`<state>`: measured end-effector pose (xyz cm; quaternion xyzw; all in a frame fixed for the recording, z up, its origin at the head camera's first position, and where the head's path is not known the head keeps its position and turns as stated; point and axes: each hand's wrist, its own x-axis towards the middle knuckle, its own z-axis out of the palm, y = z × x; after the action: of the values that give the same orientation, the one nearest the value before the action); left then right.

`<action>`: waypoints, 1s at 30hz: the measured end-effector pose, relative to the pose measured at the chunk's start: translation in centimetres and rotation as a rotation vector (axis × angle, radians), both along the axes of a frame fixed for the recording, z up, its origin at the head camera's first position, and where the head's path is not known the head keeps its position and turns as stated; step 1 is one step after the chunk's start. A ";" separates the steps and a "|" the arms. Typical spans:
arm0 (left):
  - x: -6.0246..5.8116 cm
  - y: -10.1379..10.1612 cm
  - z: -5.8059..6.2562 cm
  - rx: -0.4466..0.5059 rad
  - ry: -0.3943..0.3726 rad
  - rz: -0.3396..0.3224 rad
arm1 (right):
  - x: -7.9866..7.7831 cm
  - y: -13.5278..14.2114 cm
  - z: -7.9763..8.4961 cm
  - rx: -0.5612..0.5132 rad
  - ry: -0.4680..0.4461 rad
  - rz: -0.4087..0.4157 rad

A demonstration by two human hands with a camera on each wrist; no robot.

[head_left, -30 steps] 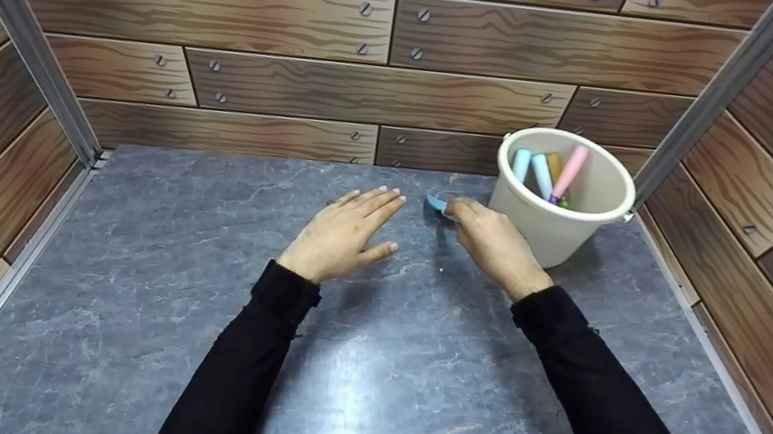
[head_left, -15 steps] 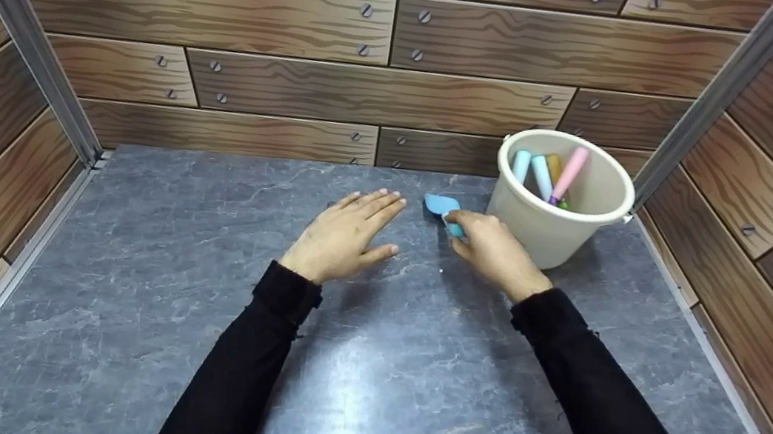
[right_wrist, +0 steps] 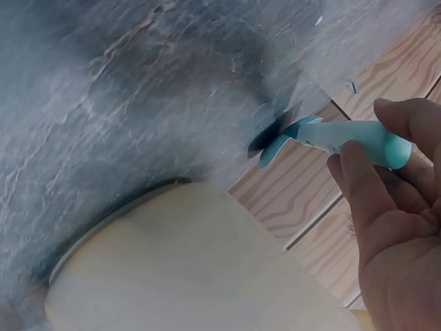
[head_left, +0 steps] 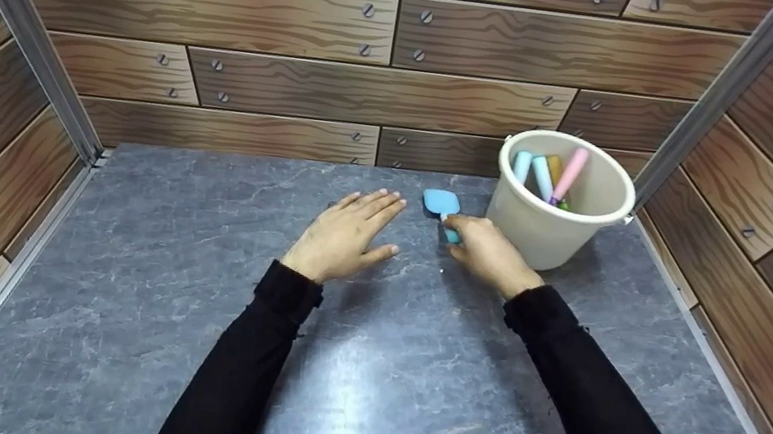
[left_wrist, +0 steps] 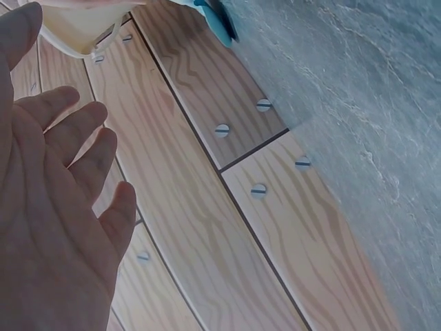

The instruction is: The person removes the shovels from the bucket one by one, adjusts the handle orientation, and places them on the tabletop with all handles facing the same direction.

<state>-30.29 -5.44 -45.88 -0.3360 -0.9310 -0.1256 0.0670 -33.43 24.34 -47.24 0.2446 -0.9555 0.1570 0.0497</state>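
A small blue toy shovel (head_left: 441, 202) with a teal handle is in my right hand (head_left: 490, 251), left of the bucket. Thumb and fingers pinch the handle (right_wrist: 351, 140) in the right wrist view. The flat blade faces up in the head view and points toward the back wall, close to the tabletop; whether it touches cannot be told. My left hand (head_left: 343, 232) is held palm down over the table, fingers straight and thumb apart, touching no object. The left wrist view shows its palm (left_wrist: 58, 207) with nothing in it.
A cream bucket (head_left: 541, 230) stands at the back right, just beside my right hand. In it are light blue handles (head_left: 542, 176), a pink handle (head_left: 572, 170) and a brown one (head_left: 554, 166). Wood-patterned walls (head_left: 293, 18) enclose the grey marbled table (head_left: 162, 277).
The shovel has turned in my right hand: its blade was seen nearly edge-on and now shows its flat face. The right hand has shifted slightly; the left hand has stayed in place.
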 end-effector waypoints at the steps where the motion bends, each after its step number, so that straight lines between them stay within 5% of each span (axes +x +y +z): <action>1: 0.0 0.0 0.0 0.001 0.001 0.000 | -0.1 0.0 0.0 0.005 -0.004 -0.005; 16: 0.1 0.0 0.1 0.014 -0.014 -0.004 | -2.1 -0.1 -2.0 0.042 0.009 0.014; 30: 0.2 0.1 0.1 0.027 -0.001 -0.024 | -4.9 1.1 -5.5 0.044 0.000 0.008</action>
<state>-30.10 -5.32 -45.76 -0.3462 -0.9252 -0.1392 0.0696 -38.29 25.46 -52.72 0.2495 -0.9578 0.1361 0.0436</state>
